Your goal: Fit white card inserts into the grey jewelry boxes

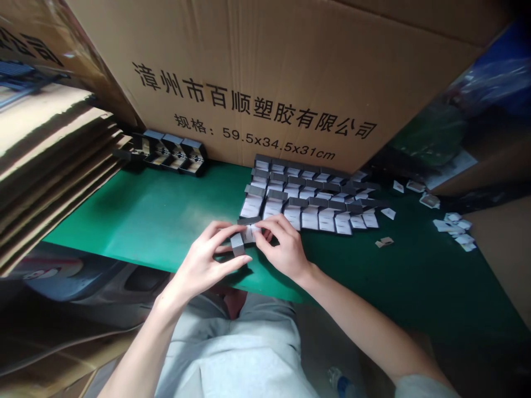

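Observation:
Near the table's front edge, my left hand (205, 260) curls its thumb and fingers around a small grey box-like block (238, 245). Directly behind that block is a small open box (248, 234) with a dark lid and white lining, touched by my left fingertips. From the other side, my right hand (282, 243) has its thumb and forefinger closed at the white lining's right edge. Whether the grey block is part of the open box, I cannot tell. Just behind my hands, several similar open boxes (292, 214) with white linings stand in tight rows.
Open dark boxes (178, 155) with tan insides stand at the back left, beside stacked cardboard sheets (53, 149). A large printed carton (257, 72) rises behind the green tabletop (166, 213). Small white pieces (456, 228) lie loose on the right.

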A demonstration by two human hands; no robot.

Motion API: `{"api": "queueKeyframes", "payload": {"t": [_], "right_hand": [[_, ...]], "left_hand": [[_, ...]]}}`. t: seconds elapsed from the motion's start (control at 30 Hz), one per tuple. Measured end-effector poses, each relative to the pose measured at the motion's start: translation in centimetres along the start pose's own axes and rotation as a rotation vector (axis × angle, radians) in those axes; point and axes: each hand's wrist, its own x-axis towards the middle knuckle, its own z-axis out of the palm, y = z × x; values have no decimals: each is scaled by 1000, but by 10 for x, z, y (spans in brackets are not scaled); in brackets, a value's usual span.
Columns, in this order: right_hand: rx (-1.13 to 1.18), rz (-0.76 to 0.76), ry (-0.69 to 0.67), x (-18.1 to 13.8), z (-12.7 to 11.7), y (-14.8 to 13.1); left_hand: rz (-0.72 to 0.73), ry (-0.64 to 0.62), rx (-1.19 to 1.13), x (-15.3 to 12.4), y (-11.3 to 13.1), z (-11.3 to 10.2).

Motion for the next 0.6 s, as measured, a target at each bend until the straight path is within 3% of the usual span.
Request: {"api": "queueKeyframes", "payload": {"t": [0.2, 0.6], "right_hand": [[7, -19, 18, -1, 0, -2], [5, -7, -14, -1, -2, 2]], "left_hand": [[28, 0, 50, -1, 2, -3], [-47, -6, 8, 2, 6, -2]]}}
